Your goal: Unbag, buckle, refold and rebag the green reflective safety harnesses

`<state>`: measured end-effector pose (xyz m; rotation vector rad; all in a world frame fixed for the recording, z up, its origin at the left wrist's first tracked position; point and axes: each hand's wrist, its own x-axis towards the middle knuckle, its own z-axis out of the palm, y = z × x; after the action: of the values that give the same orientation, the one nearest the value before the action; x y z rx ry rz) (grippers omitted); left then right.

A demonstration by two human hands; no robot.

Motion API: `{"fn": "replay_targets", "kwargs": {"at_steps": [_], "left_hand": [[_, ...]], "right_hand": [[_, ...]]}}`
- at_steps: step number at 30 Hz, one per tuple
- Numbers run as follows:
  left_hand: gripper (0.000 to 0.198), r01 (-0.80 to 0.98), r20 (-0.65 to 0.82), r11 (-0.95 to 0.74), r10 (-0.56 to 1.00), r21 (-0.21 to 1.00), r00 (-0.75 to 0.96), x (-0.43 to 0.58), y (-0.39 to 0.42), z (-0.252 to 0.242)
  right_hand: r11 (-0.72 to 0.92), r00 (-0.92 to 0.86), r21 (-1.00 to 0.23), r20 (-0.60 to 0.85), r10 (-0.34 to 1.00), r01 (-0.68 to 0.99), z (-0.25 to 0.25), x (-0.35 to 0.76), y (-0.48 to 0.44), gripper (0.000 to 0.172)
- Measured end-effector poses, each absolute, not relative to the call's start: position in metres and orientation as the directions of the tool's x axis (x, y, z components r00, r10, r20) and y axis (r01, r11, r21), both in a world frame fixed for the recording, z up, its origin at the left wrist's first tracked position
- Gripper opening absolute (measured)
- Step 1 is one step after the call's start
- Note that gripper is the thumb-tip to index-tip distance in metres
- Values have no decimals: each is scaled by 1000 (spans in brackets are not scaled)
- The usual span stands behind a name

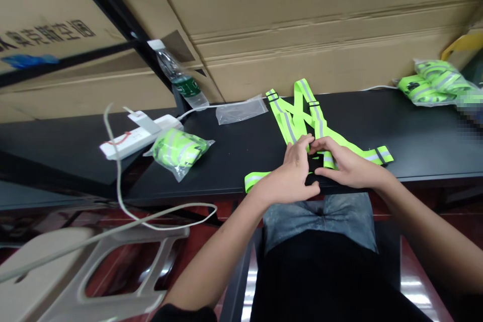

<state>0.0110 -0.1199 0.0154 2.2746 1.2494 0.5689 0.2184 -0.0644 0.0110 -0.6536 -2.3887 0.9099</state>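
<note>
A neon yellow-green reflective harness (320,121) with grey stripes and black sliders lies spread on the black tabletop (234,153). Its straps cross toward the back. One belt end (379,155) reaches out to the right, and another loop (256,179) shows past my left wrist. My left hand (294,173) rests over the harness's front middle, thumb apart from its fingers. Opposite it, my right hand (345,163) curves over the right strap, with a gap between thumb and fingers. Small black parts between the hands are partly covered.
A bagged harness (180,150) lies left beside a white power strip (141,136). A plastic bottle (183,78) leans near the rack post, by a flat clear bag (241,110). More bagged harnesses (433,83) sit at right. A cable (119,181) loops over a stool (75,241).
</note>
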Motion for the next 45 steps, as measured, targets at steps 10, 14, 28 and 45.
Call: {"fn": "replay_targets", "kwargs": {"at_steps": [10,14,28,45], "left_hand": [[94,668,160,-475,864,572,477,2,-116,20],[67,809,182,-444,896,385,405,-27,-133,27],[44,866,165,-435,899,245,405,-39,-147,32],[70,826,151,-556,828,92,541,16,-138,12]], "right_hand": [[727,-733,-647,375,568,232,15,219,-66,57],[778,-661,-495,441,608,386,19,247,-76,37],[821,-760,-313,323,564,477,-1,264,-68,48],[301,-237,-212,281,930,930,-12,311,-57,91]]}}
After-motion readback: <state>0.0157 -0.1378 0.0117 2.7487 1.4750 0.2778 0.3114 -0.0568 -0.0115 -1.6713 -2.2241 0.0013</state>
